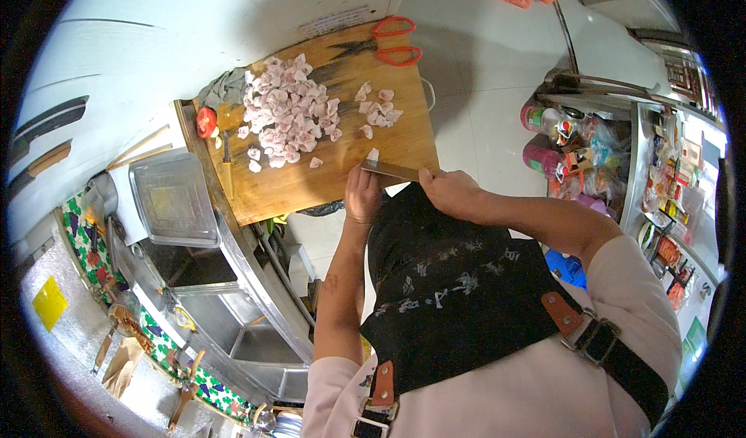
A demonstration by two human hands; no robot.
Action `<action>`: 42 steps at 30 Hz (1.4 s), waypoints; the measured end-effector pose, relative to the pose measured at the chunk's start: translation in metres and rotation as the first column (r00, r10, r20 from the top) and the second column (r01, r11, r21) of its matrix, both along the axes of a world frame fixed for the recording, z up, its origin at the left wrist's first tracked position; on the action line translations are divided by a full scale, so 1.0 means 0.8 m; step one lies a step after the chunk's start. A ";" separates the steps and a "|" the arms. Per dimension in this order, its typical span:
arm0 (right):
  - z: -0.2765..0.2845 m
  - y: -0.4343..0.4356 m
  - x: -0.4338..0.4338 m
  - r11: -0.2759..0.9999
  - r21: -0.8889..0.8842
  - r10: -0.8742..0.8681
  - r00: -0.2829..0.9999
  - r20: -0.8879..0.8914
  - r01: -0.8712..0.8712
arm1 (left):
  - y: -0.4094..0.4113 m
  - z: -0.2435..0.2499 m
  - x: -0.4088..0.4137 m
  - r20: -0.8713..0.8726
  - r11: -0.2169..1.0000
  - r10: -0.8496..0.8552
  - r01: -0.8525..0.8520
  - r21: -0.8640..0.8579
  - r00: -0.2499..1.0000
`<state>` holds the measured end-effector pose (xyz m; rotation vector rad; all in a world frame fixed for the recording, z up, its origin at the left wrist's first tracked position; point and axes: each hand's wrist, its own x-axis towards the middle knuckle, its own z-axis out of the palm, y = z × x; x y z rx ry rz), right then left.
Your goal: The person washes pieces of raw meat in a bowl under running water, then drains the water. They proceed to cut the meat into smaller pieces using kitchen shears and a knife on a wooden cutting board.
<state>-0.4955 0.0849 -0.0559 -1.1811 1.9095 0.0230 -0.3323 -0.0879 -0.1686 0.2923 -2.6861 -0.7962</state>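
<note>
My right hand grips a knife whose broad blade points left, just over the near edge of a wooden cutting board. Against the blade's tip side, my left hand has its fingers curled; whatever lies under them is hidden. One pale pink piece sits just beyond the blade. Farther up the board is a heap of pale pink chopped pieces, seemingly raw meat, with a smaller group to its right. Red-handled scissors rest at the far right corner.
On the board's left lie a yellow-handled small knife, a cut red tomato or pepper and a grey cloth. A clear plastic container and steel sink basins stand left. Bottles fill a shelf at right.
</note>
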 end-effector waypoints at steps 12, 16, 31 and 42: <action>-0.057 -0.048 0.011 0.987 -0.158 0.042 0.999 -0.004 -0.042 | -0.002 0.001 -0.006 -0.023 0.999 -0.016 0.015 -0.030 1.000; -0.049 -0.047 -0.007 0.995 -0.096 0.009 1.000 0.002 -0.009 | 0.003 0.000 -0.010 0.016 0.998 0.042 -0.041 -0.052 0.999; 0.003 0.005 -0.080 0.914 -0.188 -0.349 0.932 0.094 0.361 | -0.072 0.019 -0.075 -0.045 0.876 0.471 -0.473 -0.097 0.881; -0.004 0.038 -0.062 0.876 -0.254 -0.379 0.911 0.164 0.410 | -0.056 0.028 -0.063 0.488 0.465 0.471 -0.677 0.571 0.735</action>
